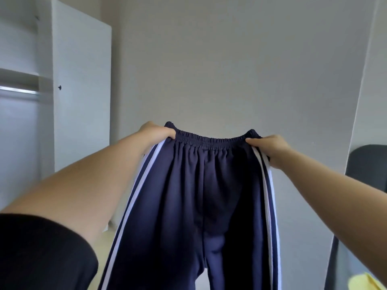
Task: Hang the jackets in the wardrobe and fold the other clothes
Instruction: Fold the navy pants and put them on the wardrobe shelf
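Navy track pants (196, 206) with white side stripes hang in mid-air before the person, both legs dangling. The left hand (156, 132) and right hand (270, 148) each pinch the elastic waistband in their grip. Beyond stands the open white wardrobe (81, 84).

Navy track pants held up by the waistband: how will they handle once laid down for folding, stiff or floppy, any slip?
Likely floppy: the navy track pants hang in soft vertical folds below the left hand and right hand. Probably light, since a pinch at each waistband corner carries them. The elastic waistband sags between the hands, so it would likely bunch when released.
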### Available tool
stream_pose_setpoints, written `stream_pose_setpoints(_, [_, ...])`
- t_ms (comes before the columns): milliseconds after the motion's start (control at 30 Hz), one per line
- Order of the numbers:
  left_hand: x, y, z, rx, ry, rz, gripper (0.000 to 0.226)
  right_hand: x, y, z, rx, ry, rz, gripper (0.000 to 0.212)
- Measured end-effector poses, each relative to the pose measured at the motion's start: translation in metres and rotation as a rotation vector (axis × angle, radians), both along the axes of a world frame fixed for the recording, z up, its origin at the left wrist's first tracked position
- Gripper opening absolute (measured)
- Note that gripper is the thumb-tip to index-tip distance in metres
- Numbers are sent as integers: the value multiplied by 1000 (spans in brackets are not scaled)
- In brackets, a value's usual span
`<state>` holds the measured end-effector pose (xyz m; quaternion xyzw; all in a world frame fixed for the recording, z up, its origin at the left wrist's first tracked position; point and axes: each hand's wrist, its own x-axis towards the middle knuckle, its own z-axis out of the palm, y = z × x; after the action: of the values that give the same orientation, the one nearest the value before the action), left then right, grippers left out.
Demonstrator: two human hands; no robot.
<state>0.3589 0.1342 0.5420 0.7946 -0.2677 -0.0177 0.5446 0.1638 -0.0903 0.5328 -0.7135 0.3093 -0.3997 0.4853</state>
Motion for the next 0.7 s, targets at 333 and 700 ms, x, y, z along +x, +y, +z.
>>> stream_pose_setpoints(333, [-54, -40, 20, -254, 83, -228, 39, 24, 70, 10, -238, -187, 21, 36])
stream_pose_setpoints(700, [-73, -40, 13, 14, -233, -471, 50, 7, 77, -14, -85, -176, 563, 46])
